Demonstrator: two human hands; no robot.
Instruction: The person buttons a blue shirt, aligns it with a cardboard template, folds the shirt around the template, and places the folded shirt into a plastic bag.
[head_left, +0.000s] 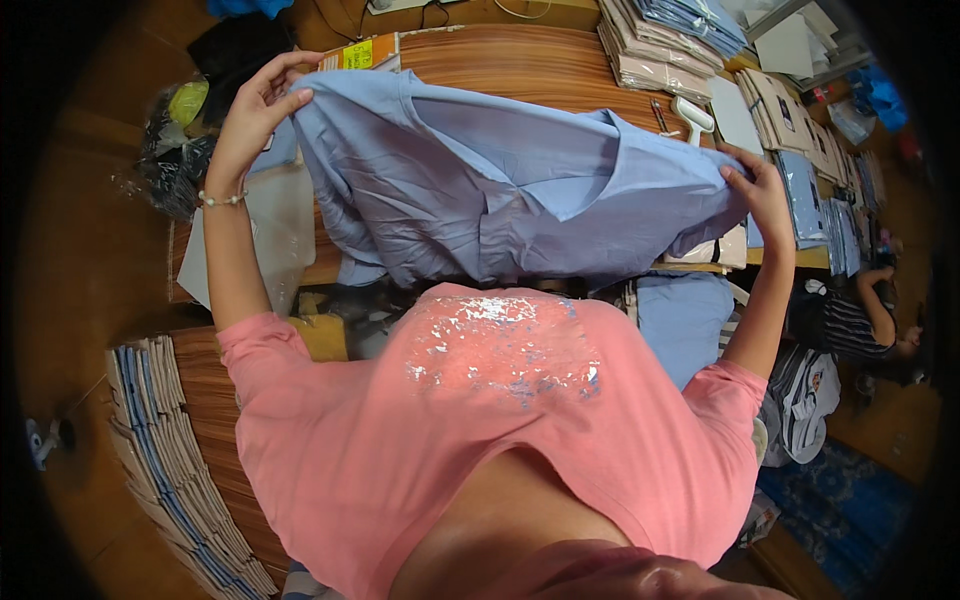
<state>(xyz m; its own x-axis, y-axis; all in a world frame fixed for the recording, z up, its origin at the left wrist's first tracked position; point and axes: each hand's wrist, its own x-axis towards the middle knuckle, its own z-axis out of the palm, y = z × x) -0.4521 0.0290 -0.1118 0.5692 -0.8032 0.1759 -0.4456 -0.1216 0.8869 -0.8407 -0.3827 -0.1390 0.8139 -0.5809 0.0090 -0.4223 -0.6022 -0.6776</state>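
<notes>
Both the left hand point(255, 105) and right hand point(755, 190) are gripping a wrinkled light-blue shirt point(500, 190), hiding the wood-grain bench point(520, 60) beside stacked packaged shirts point(660, 40).

We cannot see the fingertips of the left hand point(255, 110) at 11 o'clock, nor those of the right hand point(757, 190) at 2 o'clock: each is tucked behind the edge of the light blue shirt point(500, 190) it pinches. The shirt covers most of the wooden table point(520, 60) beneath it, and its lower hem drops behind the pink top point(480, 430) at 6 o'clock. The stack of folded packets point(165, 460) at 8 o'clock runs out of view at the lower edge. At 3 o'clock, 1 other person point(860, 320) is dim and half lost in the dark rim. Items at 1 o'clock are too small to tell.
</notes>
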